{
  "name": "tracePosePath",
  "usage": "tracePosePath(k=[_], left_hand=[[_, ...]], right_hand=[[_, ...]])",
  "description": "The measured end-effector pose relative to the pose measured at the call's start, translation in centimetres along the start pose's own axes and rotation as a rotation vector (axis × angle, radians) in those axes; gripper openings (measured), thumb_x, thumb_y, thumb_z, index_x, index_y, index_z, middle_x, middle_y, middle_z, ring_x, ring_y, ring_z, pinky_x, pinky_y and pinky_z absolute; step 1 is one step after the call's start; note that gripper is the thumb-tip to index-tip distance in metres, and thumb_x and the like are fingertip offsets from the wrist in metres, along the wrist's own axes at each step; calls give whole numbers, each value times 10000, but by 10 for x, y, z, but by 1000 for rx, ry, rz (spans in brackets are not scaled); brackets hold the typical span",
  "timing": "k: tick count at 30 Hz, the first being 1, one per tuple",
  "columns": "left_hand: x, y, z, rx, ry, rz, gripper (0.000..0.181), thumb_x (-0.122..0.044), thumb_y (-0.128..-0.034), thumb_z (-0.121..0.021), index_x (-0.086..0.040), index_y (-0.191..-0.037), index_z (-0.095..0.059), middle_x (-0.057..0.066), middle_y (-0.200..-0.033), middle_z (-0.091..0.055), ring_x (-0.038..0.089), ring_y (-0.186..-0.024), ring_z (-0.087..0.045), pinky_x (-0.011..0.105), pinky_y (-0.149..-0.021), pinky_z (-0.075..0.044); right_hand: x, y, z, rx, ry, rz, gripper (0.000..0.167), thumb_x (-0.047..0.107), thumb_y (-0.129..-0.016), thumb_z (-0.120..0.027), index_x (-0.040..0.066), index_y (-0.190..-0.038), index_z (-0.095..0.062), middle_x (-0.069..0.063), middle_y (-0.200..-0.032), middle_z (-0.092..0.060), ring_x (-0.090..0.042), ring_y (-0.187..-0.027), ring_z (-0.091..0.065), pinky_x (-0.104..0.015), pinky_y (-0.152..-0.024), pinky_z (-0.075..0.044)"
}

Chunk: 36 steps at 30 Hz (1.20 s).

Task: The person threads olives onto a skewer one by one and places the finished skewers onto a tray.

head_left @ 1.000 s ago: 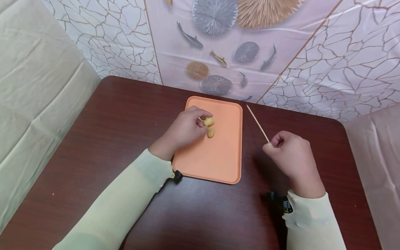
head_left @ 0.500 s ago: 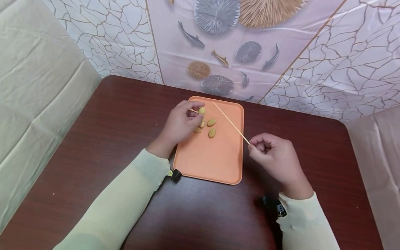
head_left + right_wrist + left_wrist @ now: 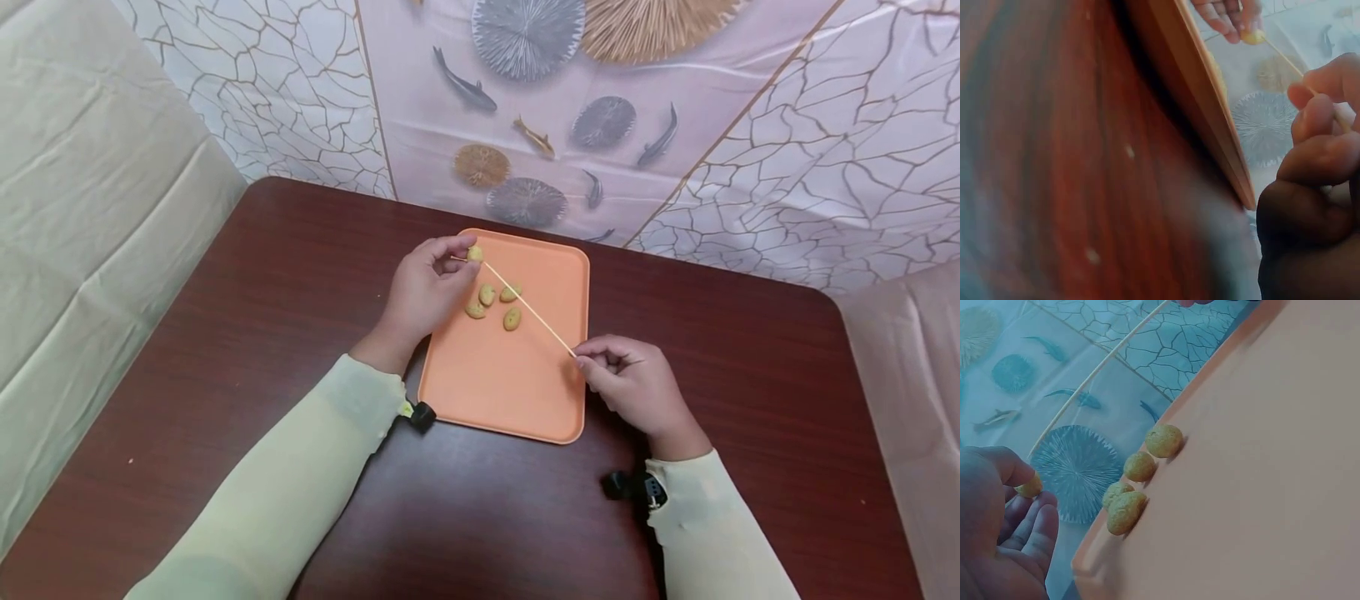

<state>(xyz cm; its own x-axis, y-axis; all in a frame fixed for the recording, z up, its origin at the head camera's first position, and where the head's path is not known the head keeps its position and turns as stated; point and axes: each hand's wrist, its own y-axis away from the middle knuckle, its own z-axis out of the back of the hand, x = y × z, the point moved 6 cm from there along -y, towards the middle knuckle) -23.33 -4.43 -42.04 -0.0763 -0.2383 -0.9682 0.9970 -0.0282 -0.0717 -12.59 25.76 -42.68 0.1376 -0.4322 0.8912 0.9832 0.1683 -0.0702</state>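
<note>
In the head view my left hand (image 3: 423, 292) pinches a small yellow potato-like lump (image 3: 475, 252) between thumb and fingertips, above the far left of the orange tray (image 3: 510, 392). My right hand (image 3: 633, 379) grips one end of a thin wooden skewer (image 3: 532, 311) beyond the tray's right edge. The skewer slants across the tray, its far end at the held lump. How deep the tip sits in it I cannot tell. Several similar lumps (image 3: 1140, 467) lie on the tray near my left hand. The right wrist view shows the skewer (image 3: 1285, 59) meeting the held lump (image 3: 1252, 36).
The tray lies on a dark reddish-brown table (image 3: 337, 275), near its back edge. A patterned cloth (image 3: 547, 167) hangs behind the table. Pale cloth (image 3: 97, 208) stands along the left side.
My left hand has lifted a lump and moved slightly left and back. My right hand has brought the skewer leftward over the tray to that lump. More lumps on the tray are now uncovered.
</note>
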Motion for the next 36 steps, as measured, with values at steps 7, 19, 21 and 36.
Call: tracePosePath(k=[7, 19, 21, 36], left_hand=[[5, 2, -5, 11, 76, -26, 376, -147, -1018, -846, -103, -1387, -792, 92, -1331, -712, 215, -1137, -794, 300, -985, -676], [6, 3, -7, 5, 92, -42, 365, -147, -991, -884, -87, -1342, -806, 100, -1292, -707, 214, -1120, -794, 272, -975, -674], [6, 4, -7, -1, 78, -51, 356, -144, -980, -896, -77, -1321, -815, 108, -1242, -704, 210, -1090, -793, 268, -962, -676], [-12, 15, -12, 13, -158, -221, 294, -133, -959, -910, -74, -1243, -863, 75, -1084, -751, 156, -959, -830, 202, -812, -676]], right_hand=[[-8, 0, -2, -6, 4, 7, 62, 81, -1030, -818, 65, -1080, -851, 29, -661, -634, -119, -414, -499, -279, -382, -444], [-7, 2, -4, 18, 9, 6, 70, 95, -1041, -811, 68, -1092, -850, 6, -678, -642, -137, -423, -507, -282, -397, -459], [-7, 2, -5, 25, 5, -2, 67, 97, -1042, -811, 66, -1088, -848, -5, -674, -641, -134, -422, -502, -281, -395, -455], [-10, 3, -6, 38, 19, -28, 74, 157, -1044, -824, 101, -1069, -865, -18, -637, -620, -120, -424, -491, -274, -402, -433]])
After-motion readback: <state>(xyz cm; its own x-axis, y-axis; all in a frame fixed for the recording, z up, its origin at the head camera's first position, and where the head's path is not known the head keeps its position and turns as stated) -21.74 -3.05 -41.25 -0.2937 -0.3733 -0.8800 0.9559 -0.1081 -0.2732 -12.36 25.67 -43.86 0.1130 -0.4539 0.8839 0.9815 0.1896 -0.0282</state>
